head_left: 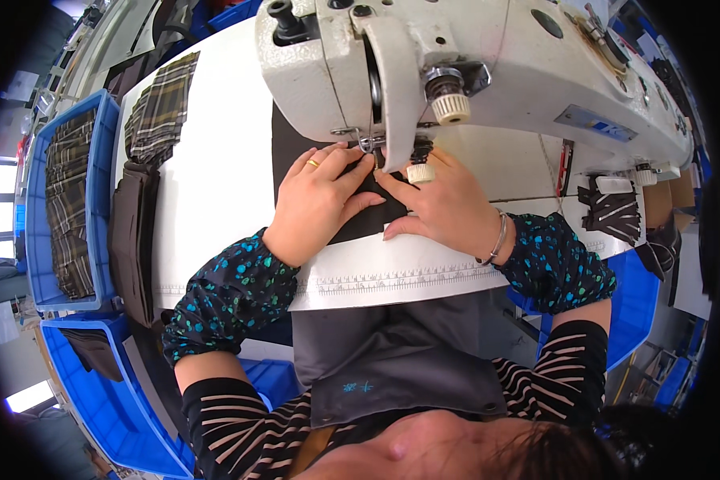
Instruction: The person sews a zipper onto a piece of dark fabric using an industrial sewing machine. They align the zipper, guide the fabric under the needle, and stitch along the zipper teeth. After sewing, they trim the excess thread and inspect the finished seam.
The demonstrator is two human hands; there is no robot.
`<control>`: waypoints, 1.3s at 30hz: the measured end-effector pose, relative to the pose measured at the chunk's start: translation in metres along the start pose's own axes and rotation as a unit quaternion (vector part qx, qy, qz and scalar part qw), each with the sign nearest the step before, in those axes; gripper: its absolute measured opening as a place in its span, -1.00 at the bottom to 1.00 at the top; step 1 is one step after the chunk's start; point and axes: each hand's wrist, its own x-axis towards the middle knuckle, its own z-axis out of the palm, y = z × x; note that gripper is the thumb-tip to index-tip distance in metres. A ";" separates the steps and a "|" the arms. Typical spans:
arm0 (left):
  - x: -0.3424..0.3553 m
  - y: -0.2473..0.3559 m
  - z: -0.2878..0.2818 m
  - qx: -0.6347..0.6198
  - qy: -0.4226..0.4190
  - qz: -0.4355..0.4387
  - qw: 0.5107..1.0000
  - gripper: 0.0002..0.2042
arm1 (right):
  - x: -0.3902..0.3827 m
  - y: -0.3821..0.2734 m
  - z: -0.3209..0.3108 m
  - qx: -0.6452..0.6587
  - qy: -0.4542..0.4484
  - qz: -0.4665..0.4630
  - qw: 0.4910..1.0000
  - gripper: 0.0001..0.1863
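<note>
The flat black cloth piece [368, 218] lies under the needle area of the white metal sewing machine [504, 80], back from the white tabletop's [216, 184] near edge, where a printed ruler scale [408, 278] runs. From where I stand, the left hand [320, 196] and right hand [448, 200] both rest spread on the cloth, thumbs away from forefingers, forefinger tips close together by the presser foot [368, 144]. Brown-and-black plaid cloth [162, 108] and folded dark cloth [132, 240] sit along the tabletop's left edge.
</note>
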 end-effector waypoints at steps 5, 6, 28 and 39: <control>-0.011 0.006 -0.001 -0.002 0.012 0.024 1.000 -0.55 | -0.005 0.007 0.001 -0.028 0.007 -0.021 0.999 -0.43; -0.014 0.008 -0.003 -0.007 0.010 0.028 1.000 -0.56 | -0.006 0.008 0.001 -0.031 0.011 -0.023 0.999 -0.46; -0.016 0.021 -0.006 0.005 -0.011 0.030 0.999 -0.53 | -0.009 -0.007 0.001 -0.048 0.036 -0.022 0.998 -0.49; -0.004 0.009 -0.001 0.017 0.007 0.024 1.000 -0.55 | -0.001 0.003 0.005 -0.057 0.050 -0.011 0.997 -0.55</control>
